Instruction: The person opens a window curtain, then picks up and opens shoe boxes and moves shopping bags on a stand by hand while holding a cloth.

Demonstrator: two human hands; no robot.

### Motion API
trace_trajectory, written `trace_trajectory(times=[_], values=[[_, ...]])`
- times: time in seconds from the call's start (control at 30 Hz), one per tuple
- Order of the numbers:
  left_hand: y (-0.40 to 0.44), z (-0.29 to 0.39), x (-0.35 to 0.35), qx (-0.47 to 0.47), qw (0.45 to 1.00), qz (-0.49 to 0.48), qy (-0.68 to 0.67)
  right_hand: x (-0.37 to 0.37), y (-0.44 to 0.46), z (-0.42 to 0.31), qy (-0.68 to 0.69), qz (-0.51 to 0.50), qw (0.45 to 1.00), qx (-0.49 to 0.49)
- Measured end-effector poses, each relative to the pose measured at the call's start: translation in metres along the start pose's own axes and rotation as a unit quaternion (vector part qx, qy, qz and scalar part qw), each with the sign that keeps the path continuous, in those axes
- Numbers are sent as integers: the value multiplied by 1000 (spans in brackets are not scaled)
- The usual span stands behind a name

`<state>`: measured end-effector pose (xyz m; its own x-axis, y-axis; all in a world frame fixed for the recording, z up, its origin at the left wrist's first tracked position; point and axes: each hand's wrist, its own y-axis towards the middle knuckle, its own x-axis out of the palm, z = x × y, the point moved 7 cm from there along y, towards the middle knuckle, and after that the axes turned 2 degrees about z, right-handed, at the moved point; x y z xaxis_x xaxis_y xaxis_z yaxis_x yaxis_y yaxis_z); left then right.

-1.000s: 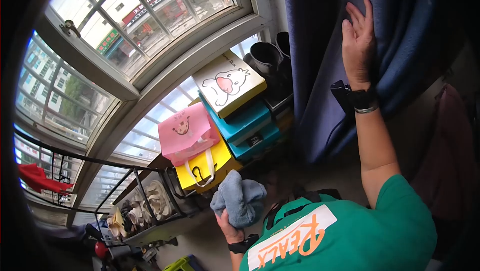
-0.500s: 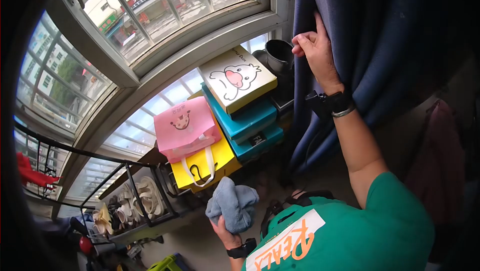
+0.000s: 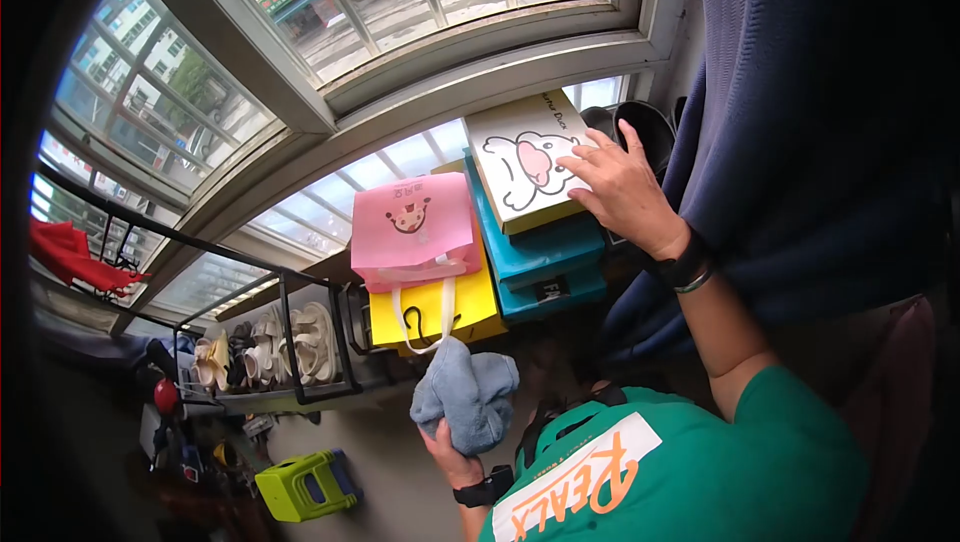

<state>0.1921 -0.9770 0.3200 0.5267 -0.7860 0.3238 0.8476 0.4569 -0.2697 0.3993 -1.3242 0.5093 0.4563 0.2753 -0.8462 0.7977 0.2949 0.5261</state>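
Note:
My left hand (image 3: 456, 458) grips a bunched blue-grey cloth (image 3: 466, 394) low in front of my body. My right hand (image 3: 628, 187) reaches over the right side of a white-topped box with a duck drawing (image 3: 510, 164), fingers spread. Whether the fingertips touch the lid I cannot tell. Beneath that box is a stack of teal boxes (image 3: 545, 257). To its left stand a pink paper bag (image 3: 415, 232) and a yellow bag (image 3: 420, 314) with white handles. Dark boots (image 3: 645, 132) are behind my right hand, partly hidden.
A barred window (image 3: 400, 2) runs along the far side. A dark blue curtain (image 3: 770, 142) hangs at the right. Several pairs of shoes (image 3: 310, 342) sit on a black-railed rack at the left. A lime green stool (image 3: 300, 487) stands on the floor.
My right hand has left the curtain and moved down and left to the duck box. The curtain hangs farther right in view. My left hand still holds the cloth.

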Motion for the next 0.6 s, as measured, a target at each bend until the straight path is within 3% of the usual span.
trace_trajectory(times=[0.07, 0.2, 0.43, 0.53, 0.6], values=[[-4, -4, -2, -3, 1000, 13, -20, -16, 1, -5, -36, 57, 998, 2], [5, -6, -7, -22, 999, 10, -33, 9, 2, -46, 87, -30, 991, -93], [25, 9, -13, -27, 998, -20, -60, 70, 28, -72, -20, -45, 998, -39], [24, 4, -29, -34, 996, -6, -76, 90, 26, -73, -52, -111, 993, -5], [24, -3, -40, -36, 996, -1, -86, 91, 26, -76, -65, -77, 995, -10]])
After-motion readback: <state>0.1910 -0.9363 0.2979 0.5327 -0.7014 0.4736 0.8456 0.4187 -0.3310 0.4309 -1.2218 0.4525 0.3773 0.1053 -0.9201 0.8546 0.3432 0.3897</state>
